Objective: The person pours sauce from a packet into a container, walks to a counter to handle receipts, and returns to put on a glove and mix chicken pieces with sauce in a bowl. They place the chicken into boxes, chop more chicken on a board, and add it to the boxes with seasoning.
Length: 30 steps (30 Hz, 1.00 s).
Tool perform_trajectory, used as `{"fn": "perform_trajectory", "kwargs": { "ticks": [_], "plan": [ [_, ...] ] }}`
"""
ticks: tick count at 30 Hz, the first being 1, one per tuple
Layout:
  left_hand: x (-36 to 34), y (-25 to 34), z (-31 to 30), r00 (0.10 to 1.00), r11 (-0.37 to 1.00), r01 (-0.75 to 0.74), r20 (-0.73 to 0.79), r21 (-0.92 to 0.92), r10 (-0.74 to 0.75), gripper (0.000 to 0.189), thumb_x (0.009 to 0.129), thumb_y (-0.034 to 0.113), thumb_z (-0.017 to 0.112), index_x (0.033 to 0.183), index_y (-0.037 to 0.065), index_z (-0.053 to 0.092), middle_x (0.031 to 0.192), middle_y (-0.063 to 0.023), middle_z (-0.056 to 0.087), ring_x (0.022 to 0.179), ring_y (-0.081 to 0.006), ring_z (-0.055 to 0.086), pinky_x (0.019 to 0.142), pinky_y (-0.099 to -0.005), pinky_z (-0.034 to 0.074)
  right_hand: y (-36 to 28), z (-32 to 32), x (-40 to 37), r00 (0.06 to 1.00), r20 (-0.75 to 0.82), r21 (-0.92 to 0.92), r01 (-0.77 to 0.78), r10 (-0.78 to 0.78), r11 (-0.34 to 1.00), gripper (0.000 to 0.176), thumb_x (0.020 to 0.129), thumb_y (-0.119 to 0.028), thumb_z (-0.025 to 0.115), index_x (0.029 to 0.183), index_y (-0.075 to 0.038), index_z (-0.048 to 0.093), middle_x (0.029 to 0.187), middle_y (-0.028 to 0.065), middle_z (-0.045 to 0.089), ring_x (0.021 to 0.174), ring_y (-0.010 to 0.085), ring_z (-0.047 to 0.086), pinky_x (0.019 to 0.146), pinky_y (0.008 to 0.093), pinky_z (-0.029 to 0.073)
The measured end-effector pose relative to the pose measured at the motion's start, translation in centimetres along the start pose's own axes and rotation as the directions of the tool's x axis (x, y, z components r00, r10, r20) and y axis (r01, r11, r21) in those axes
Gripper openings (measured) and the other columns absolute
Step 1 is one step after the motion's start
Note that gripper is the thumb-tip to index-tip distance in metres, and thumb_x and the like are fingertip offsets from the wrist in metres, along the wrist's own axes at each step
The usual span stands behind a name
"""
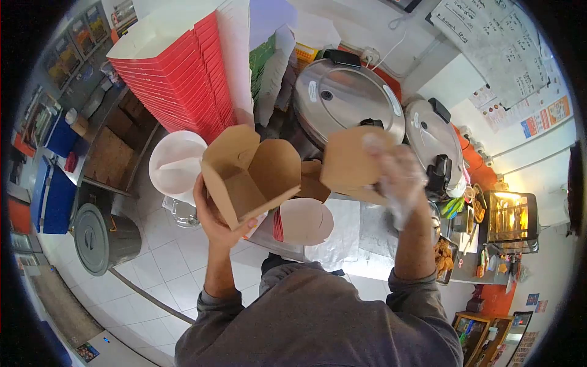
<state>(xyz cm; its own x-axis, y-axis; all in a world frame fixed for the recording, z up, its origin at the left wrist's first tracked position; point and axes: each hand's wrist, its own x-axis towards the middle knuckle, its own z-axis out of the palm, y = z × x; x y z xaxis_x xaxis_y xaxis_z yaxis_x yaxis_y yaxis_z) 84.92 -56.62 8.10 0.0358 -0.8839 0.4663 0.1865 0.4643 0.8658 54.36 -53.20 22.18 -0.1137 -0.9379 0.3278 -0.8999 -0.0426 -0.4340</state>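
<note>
My left hand (215, 215) holds an open brown cardboard box (247, 174) from its left and lower side, with the flaps spread. My right hand (398, 174), in a clear plastic glove and blurred, grips a second brown box (351, 160) to the right. Part of another brown box shows between the two. Just below them lies a stack of white and red paper trays (304, 221) on the counter. Left of my left hand is a white round container (177, 164).
Tall red tray stacks (177, 73) rise at the upper left. Two large steel cookers (348, 98) (433, 144) stand behind my right hand. Fried food (443, 257) and a lit display case (512, 217) are at the right. A grey bin (105, 238) stands on the floor.
</note>
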Motion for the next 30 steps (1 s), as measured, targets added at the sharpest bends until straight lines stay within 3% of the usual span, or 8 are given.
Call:
{"fn": "perform_trajectory", "kwargs": {
  "ticks": [8,12,17,21,23,24,26,30],
  "plan": [
    [-6.4,-4.2,0.7,0.989,0.981,-0.136,-0.069,-0.138,0.127,0.108,0.06,0.027,0.088,0.142,0.002,0.022,0.134,-0.0133,0.043,0.126,-0.0327,0.043,0.105,-0.0441,0.039,2.2,15.3,1.9,0.599,0.786,-0.199,0.476,-0.151,0.857,0.03,0.084,-0.03,0.055,0.1,-0.011,0.071,0.103,0.0154,0.068,0.097,0.0337,0.065,0.083,0.0461,0.052],
    [-9.3,-4.6,6.6,0.968,0.941,-0.052,0.214,-0.333,0.129,0.106,0.06,0.028,0.088,0.141,0.003,0.024,0.133,-0.0131,0.044,0.125,-0.033,0.043,0.104,-0.0444,0.04,1.7,13.5,0.5,0.736,0.635,-0.056,-0.259,0.235,0.964,0.066,0.091,-0.058,0.038,0.099,-0.001,0.07,0.104,0.0244,0.065,0.098,0.0377,0.064,0.087,0.0444,0.049],
    [-13.1,-3.2,11.6,0.874,0.912,0.03,0.453,-0.41,0.175,0.105,0.06,0.029,0.089,0.14,0.004,0.026,0.132,-0.0128,0.045,0.125,-0.0334,0.044,0.104,-0.0447,0.04,5.1,0.4,-7.4,0.869,0.472,0.797,-0.349,-0.148,0.492,0.062,0.093,-0.055,0.042,0.123,-0.003,0.058,0.087,0.0184,0.068,0.086,0.0366,0.066,0.078,0.0473,0.05],
    [-17.6,-1.1,17.1,0.789,0.906,0.06,0.576,-0.418,0.214,0.103,0.06,0.029,0.089,0.139,0.004,0.027,0.131,-0.0126,0.045,0.124,-0.0337,0.044,0.103,-0.045,0.041,11.9,-7.9,-20.3,0.96,0.244,0.469,0.008,-0.139,0.883,0.056,0.098,-0.048,0.037,0.128,-0.003,0.053,0.077,0.0107,0.064,0.074,0.024,0.067,0.064,0.0373,0.052],
    [-19.3,0.7,24.6,0.746,0.905,0.057,0.62,-0.422,0.242,0.102,0.06,0.03,0.089,0.138,0.005,0.028,0.13,-0.0125,0.045,0.124,-0.0338,0.045,0.103,-0.0451,0.041,17.2,-7.3,-30.2,0.934,0.134,0.606,-0.341,0.331,0.719,0.06,0.094,-0.058,0.041,0.114,-0.004,0.061,0.092,0.019,0.066,0.091,0.0319,0.064,0.083,0.0406,0.049],
    [-24.0,-3.6,25.0,0.641,0.797,0.587,0.685,-0.144,-0.348,0.099,0.058,0.028,0.091,0.135,0.007,0.032,0.127,-0.0131,0.047,0.12,-0.0346,0.047,0.102,-0.0451,0.042,18.4,-10.3,-34.0,0.822,0.27,0.568,-0.557,0.502,0.606,0.062,0.092,-0.06,0.042,0.111,-0.004,0.061,0.088,0.02,0.066,0.088,0.0323,0.064,0.08,0.0416,0.049],
    [-27.2,2.0,34.2,0.522,0.975,-0.079,0.825,-0.206,0.217,0.102,0.053,0.024,0.093,0.134,0.004,0.034,0.129,-0.0167,0.045,0.12,-0.0318,0.049,0.1,-0.0445,0.043,19.6,-17.1,-40.6,0.662,0.376,0.35,-0.749,0.648,0.562,0.065,0.089,-0.062,0.045,0.104,-0.002,0.063,0.08,0.0211,0.065,0.081,0.0327,0.065,0.073,0.0423,0.049],
    [-39.5,4.5,46.8,0.258,0.99,-0.031,0.956,-0.139,0.143,0.11,0.056,0.032,0.091,0.14,0.001,0.029,0.139,-0.0218,0.039,0.127,-0.0377,0.04,0.107,-0.0449,0.034,25.6,-20.5,-56.2,0.375,0.102,0.234,-0.909,0.921,0.345,0.046,0.084,-0.047,0.055,0.094,-0.004,0.068,0.085,0.0209,0.067,0.082,0.0375,0.064,0.074,0.0454,0.049]
  ]
}}
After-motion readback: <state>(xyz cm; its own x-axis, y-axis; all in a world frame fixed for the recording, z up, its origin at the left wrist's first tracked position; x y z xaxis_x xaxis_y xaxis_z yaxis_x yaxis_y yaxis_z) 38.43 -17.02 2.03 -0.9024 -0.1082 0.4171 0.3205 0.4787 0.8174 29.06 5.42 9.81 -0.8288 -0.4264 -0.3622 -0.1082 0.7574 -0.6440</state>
